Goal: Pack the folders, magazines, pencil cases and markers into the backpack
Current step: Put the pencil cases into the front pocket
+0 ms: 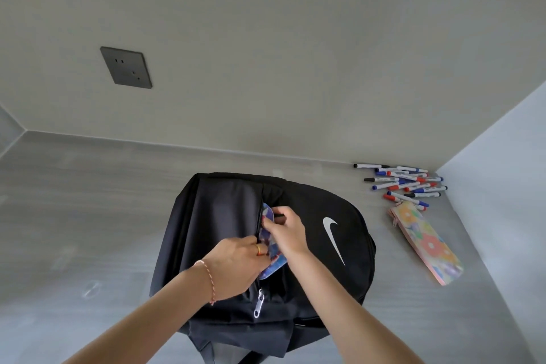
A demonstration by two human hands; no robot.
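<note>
Head view shows the right hand with its grip closed on a blue patterned pencil case, fingers curled over the case's upper part where it enters the zip opening of the black backpack. The left hand grips the lower part of the same case and the opening's edge, fingertips tucked inside the slot, so how far they reach is hidden. The case is half in: its long axis runs along the zip opening, from the far end of the slot toward the near one, with its near rounded corner still outside. The zipper pull hangs just below, toward the near edge of the bench. The backpack lies flat mid-bench. Out at the far right corner lies a heap of markers, and just nearer than them a floral pencil case, its long axis running from the markers toward the near right edge. Both lie to the right of the hands, so the right hand is the nearer for fetching them.
</note>
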